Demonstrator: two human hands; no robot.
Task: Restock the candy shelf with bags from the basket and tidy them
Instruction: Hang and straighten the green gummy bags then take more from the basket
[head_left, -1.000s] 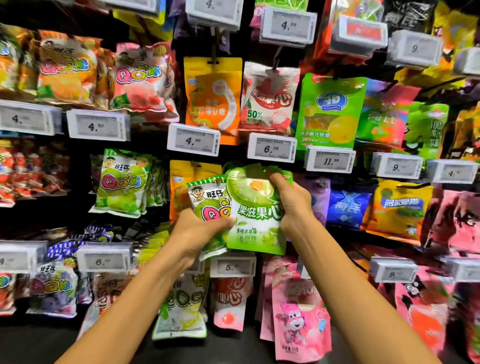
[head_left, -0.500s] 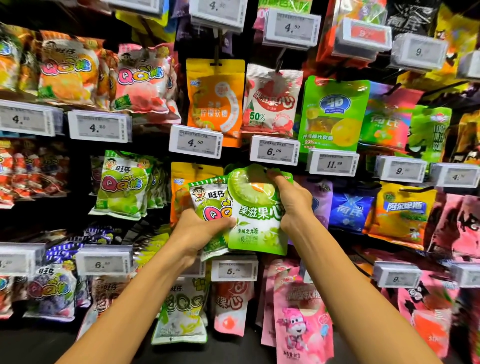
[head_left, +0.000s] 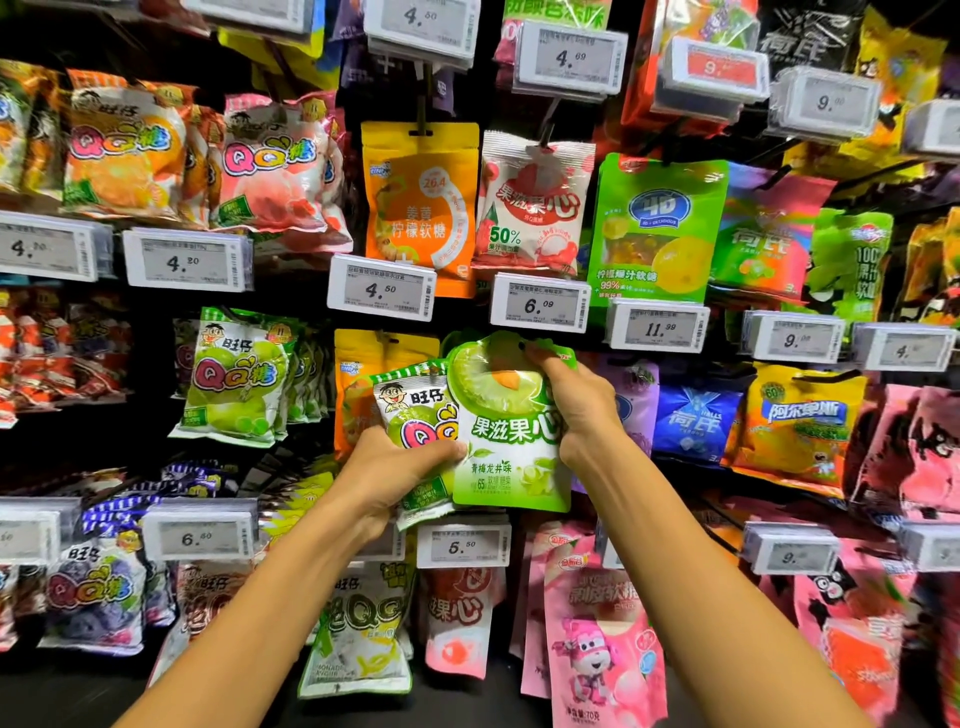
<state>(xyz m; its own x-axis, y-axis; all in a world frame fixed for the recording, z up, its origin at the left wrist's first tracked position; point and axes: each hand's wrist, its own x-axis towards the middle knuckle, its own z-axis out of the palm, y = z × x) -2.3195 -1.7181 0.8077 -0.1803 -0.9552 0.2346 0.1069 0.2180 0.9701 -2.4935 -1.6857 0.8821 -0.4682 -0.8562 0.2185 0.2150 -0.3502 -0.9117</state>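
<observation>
A light green candy bag (head_left: 506, 436) hangs in the middle row of the candy shelf, under the 6.09 price tag (head_left: 540, 302). My right hand (head_left: 579, 410) grips its top right corner near the hang hole. My left hand (head_left: 395, 467) is closed on a smaller green QQ candy bag (head_left: 415, 410), held just left of the light green bag and partly overlapping an orange bag (head_left: 363, 374) hanging behind it. No basket is in view.
Rows of hanging candy bags fill the shelf: a green QQ stack (head_left: 236, 379) at left, a blue bag (head_left: 693, 421) and a yellow bag (head_left: 802, 426) at right, pink bags (head_left: 602, 639) below. White price tags jut out under each row.
Both hands hold the same two bags in the same spot. My right fingers have crept slightly up toward the hang hole. The view has shifted a little.
</observation>
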